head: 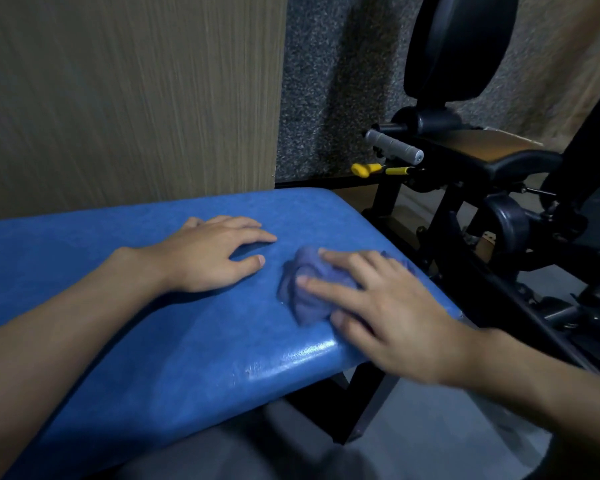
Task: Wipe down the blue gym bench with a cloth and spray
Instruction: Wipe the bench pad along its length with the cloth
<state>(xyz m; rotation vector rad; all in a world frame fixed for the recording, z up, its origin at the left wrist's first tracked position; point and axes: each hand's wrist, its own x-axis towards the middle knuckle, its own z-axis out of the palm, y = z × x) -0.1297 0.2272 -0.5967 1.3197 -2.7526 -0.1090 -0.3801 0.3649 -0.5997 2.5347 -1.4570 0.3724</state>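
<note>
Pressing the cloth (305, 296) under my flat right hand (392, 317), I rested my spread left hand (208, 258) on the blue gym bench (205, 358); long overlapping strokes seemed best.

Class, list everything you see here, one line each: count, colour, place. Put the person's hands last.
bench: one, blue, across the foreground
cloth: one, purplish-blue, bunched on the bench near its right end
exercise machine: one, black, right of the bench
handle grip: one, grey, on the machine
levers: two, yellow, below the grip
wall panel: one, wood-grain, behind the bench
left hand: flat on the bench
right hand: pressing the cloth
</note>
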